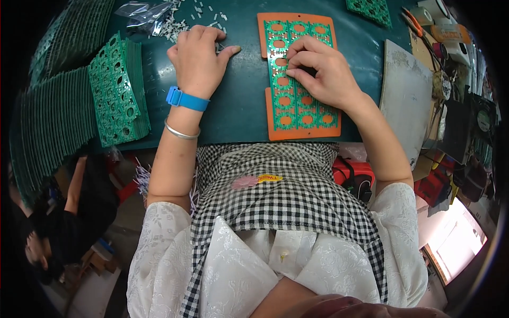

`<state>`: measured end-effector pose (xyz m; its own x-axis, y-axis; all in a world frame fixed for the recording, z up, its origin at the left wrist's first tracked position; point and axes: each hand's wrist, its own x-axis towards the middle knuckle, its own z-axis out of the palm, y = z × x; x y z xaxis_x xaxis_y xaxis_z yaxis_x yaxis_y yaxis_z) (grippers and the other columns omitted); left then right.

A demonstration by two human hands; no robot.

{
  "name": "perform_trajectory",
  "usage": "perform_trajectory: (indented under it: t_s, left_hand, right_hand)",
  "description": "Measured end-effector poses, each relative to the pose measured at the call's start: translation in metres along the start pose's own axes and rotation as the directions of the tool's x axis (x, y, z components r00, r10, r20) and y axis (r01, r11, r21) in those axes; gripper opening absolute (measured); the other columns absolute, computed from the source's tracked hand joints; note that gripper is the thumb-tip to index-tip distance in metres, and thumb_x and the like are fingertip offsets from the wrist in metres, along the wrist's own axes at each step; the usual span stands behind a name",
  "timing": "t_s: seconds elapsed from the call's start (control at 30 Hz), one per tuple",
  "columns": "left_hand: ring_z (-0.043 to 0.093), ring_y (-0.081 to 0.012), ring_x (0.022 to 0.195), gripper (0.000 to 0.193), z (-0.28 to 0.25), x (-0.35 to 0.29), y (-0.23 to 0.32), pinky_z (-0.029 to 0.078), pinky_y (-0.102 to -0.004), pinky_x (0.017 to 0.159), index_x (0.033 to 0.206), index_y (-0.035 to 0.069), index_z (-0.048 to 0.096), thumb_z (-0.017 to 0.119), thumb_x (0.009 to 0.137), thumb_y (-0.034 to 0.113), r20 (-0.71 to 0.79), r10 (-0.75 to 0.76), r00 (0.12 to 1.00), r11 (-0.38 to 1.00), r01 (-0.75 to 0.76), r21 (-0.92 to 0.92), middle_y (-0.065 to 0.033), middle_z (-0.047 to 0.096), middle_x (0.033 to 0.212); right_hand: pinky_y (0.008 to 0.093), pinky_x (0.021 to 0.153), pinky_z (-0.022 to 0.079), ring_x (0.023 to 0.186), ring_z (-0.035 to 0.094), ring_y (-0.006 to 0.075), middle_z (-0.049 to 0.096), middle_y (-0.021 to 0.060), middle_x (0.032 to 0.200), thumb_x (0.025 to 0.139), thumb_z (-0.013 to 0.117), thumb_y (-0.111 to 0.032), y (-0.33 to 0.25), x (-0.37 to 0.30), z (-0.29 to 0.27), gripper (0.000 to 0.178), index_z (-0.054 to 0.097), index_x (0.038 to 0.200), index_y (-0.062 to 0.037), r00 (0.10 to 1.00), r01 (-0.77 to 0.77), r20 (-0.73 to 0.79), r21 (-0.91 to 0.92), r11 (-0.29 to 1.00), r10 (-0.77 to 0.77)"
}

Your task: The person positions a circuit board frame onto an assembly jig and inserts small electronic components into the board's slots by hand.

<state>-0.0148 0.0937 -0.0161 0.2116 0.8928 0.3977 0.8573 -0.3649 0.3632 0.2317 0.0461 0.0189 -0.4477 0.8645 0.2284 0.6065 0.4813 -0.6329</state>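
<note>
The orange tray (269, 114) lies flat on the dark green surface (238, 100), straight ahead of the person, and serves here as the landmark. On it rests a green circuit panel (297, 100) with rows of round holes, covering most of the tray so that only an orange border shows around it.

The right hand (323, 71) lies on the upper middle of that panel. Its fingers (297, 58) are bent and drawn close together, tips pressed down on the panel near its left column of holes; whether they pinch some small part there cannot be told.

The left hand (197, 58) rests on the surface to the left of the tray, well apart from it. Its fingers (204, 34) are curled narrow over the near edge of a scatter of small pale parts (177, 24), and the thumb points toward the tray. What lies under the palm is hidden. A blue wristband (185, 99) and a thin silver bangle (181, 132) sit on that wrist.

A clear plastic bag (140, 10) lies beyond the parts, farther left of the tray. A stack of green panels (116, 93) stands far left of the tray, with more fanned rows (50, 122) beyond it. A grey board (405, 100) lies just right of the tray.
</note>
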Motion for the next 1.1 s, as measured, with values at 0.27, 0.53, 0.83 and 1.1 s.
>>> perform_trajectory:
  t_s: [0.27, 0.53, 0.83, 1.1]
  left_hand:
    - [0.055, -0.0255, 0.097, 0.009, 0.002, 0.000, -0.001, 0.035, -0.0441, 0.084, 0.080, 0.012, 0.069, 0.075, 0.079, 0.020, 0.111, 0.056, 0.992, 0.998, -0.053, -0.028, -0.0015, 0.064, 0.092]
    - [0.056, -0.0255, 0.095, 0.009, -0.010, -0.001, -0.001, 0.038, -0.0447, 0.080, 0.085, 0.012, 0.068, 0.073, 0.081, 0.018, 0.186, -0.076, 0.980, 0.937, 0.134, -0.323, -0.0021, 0.065, 0.092]
    - [0.058, -0.0249, 0.093, 0.012, 0.002, -0.003, 0.009, 0.040, -0.0424, 0.078, 0.084, 0.010, 0.068, 0.075, 0.079, 0.019, 0.079, 0.087, 0.993, 0.993, -0.080, -0.087, -0.0020, 0.065, 0.089]
    - [0.068, -0.0118, 0.080, 0.014, -0.029, -0.027, 0.060, 0.054, -0.0260, 0.073, 0.096, 0.000, 0.065, 0.070, 0.084, 0.001, 0.295, -0.144, 0.945, 0.438, 0.328, -0.837, -0.0059, 0.070, 0.087]
  right_hand:
    - [0.0371, 0.072, 0.053, 0.086, 0.065, 0.0247, 0.063, 0.0054, 0.095, 0.075, 0.075, -0.009, -0.003, 0.004, 0.004, 0.015, 0.067, 0.085, -0.0018, 0.983, 0.183, 0.016, -0.157, 0.970, -0.183]
    - [0.0366, 0.075, 0.053, 0.090, 0.065, 0.0258, 0.064, 0.0061, 0.095, 0.076, 0.076, -0.011, -0.009, 0.006, -0.006, 0.015, 0.068, 0.086, -0.0039, 0.998, 0.057, -0.006, -0.026, 0.998, -0.057]
    - [0.0318, 0.069, 0.054, 0.080, 0.066, 0.0219, 0.064, 0.0054, 0.094, 0.078, 0.075, -0.008, -0.011, 0.006, -0.005, 0.013, 0.070, 0.089, -0.0041, 0.997, 0.057, -0.049, -0.044, 0.997, -0.059]
    - [0.0239, 0.065, 0.049, 0.073, 0.061, 0.0093, 0.062, 0.0005, 0.088, 0.082, 0.076, -0.008, -0.025, 0.007, 0.001, 0.010, 0.069, 0.086, -0.0029, 0.955, -0.263, 0.032, 0.561, 0.785, 0.296]
